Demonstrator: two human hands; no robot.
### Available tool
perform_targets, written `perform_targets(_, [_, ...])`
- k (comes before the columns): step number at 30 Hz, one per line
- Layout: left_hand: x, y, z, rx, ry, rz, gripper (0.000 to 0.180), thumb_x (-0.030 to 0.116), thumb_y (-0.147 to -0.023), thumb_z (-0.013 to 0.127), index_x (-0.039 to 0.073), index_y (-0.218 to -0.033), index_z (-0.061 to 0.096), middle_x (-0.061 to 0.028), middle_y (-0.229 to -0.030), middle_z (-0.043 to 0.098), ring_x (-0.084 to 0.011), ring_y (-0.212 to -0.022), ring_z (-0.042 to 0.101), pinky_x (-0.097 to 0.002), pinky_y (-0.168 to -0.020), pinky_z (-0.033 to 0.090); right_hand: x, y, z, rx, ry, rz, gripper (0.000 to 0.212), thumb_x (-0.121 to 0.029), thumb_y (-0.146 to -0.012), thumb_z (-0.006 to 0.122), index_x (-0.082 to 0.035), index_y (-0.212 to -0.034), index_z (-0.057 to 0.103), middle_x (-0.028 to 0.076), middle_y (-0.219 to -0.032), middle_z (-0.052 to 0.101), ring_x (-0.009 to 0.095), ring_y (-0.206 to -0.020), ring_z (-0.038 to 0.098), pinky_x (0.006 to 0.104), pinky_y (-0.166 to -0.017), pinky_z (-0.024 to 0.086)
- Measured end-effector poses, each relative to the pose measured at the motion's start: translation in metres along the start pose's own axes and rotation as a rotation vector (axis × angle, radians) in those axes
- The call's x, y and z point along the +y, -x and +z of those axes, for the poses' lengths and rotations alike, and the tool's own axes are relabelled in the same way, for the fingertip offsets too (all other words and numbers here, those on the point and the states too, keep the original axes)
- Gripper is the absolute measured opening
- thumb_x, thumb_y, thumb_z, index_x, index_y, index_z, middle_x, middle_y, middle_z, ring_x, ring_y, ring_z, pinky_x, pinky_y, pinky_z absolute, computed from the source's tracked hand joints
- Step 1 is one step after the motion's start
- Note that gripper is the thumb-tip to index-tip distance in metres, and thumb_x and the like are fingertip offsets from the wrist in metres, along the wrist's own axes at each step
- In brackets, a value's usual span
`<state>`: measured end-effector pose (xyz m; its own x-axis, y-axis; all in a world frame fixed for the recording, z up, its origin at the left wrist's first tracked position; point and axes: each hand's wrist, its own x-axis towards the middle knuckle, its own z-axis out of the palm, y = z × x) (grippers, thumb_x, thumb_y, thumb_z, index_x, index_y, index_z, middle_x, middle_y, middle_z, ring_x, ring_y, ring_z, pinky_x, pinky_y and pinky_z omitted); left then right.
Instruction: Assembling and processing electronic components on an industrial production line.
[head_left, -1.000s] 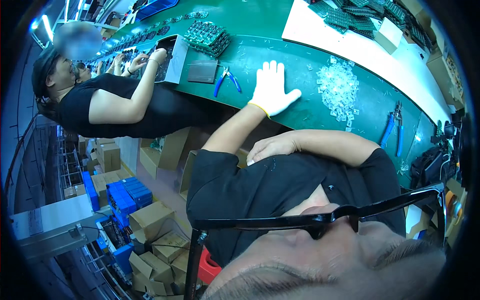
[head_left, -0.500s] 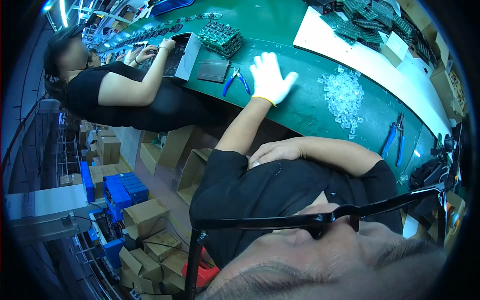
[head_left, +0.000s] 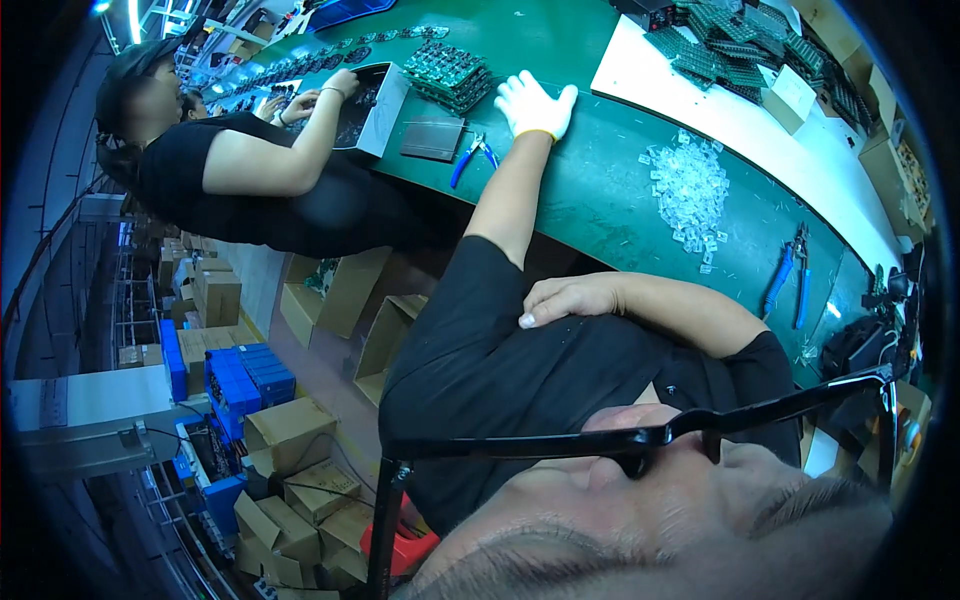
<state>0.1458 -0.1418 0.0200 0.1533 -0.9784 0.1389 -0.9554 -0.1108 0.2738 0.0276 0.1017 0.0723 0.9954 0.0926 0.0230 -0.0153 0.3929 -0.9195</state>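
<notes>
My left hand [head_left: 536,107], in a white knit glove with a yellow cuff, lies on the green tabletop [head_left: 600,175], fingers spread. Its fingertips are close to a stack of green circuit boards [head_left: 445,78]. Beside my left forearm are blue-handled pliers [head_left: 474,160], partly covered by the arm, and a flat dark plate [head_left: 432,138]. My bare right hand [head_left: 570,298] rests in front of my black shirt, near my left upper arm. Its fingers are curled, and whatever they may hold is hidden. A pile of small clear plastic pieces [head_left: 690,190] lies farther right on the table.
At left a co-worker [head_left: 240,170] reaches into a white-walled box [head_left: 385,110]. More blue-handled pliers [head_left: 792,275] lie at right. Black-green boards [head_left: 720,45] are heaped on a white board [head_left: 650,70]. Cardboard boxes [head_left: 290,435] and blue bins [head_left: 250,385] stand on the floor.
My left hand has moved away from me, close to the circuit board stack, and the forearm now covers part of the pliers. My right hand has shifted slightly right.
</notes>
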Motion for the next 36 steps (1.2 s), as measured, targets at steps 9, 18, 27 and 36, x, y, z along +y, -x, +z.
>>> perform_targets(9, [-0.012,0.043,0.006,0.008,0.120,0.727,0.031,0.026,-0.100,0.059,0.001,-0.117,0.066,-0.0206,-0.117,0.064,-0.0399,-0.113,0.059,-0.0506,-0.100,0.048,0.009,0.069,0.027,0.467,0.016,-0.114,0.032,-0.030,-0.105,0.064,0.001,-0.110,0.072,0.002,-0.106,0.069,0.011,-0.100,0.060,0.0298,-0.093,0.047])
perform_targets(18, [-0.040,0.220,-0.138,-0.336,-0.354,0.396,0.044,0.044,-0.103,0.061,0.004,-0.095,0.076,-0.0194,-0.094,0.075,-0.0373,-0.086,0.074,-0.0508,-0.080,0.061,0.039,0.192,0.053,1.417,0.652,-0.152,0.032,-0.022,-0.093,0.078,0.000,-0.116,0.072,0.008,-0.106,0.073,0.020,-0.101,0.068,0.0371,-0.096,0.053])
perform_targets(27, [0.059,0.109,-0.017,-0.129,0.508,0.734,0.069,0.048,-0.095,0.075,0.001,-0.144,0.063,-0.0233,-0.149,0.062,-0.0407,-0.140,0.056,-0.0475,-0.122,0.042,0.056,0.193,0.019,1.529,1.355,0.708,0.127,-0.073,-0.074,0.085,-0.020,-0.173,0.026,0.027,-0.178,0.009,0.059,-0.160,0.012,0.0722,-0.127,0.018])
perform_targets(36, [0.123,0.088,0.027,-0.117,0.443,1.043,0.061,0.042,-0.094,0.075,0.000,-0.137,0.066,-0.0247,-0.141,0.066,-0.0439,-0.129,0.061,-0.0505,-0.113,0.047,0.047,0.193,-0.025,1.617,1.352,0.791,0.131,-0.082,-0.076,0.077,-0.010,-0.172,0.024,0.032,-0.177,0.012,0.055,-0.163,0.009,0.0665,-0.131,0.013])
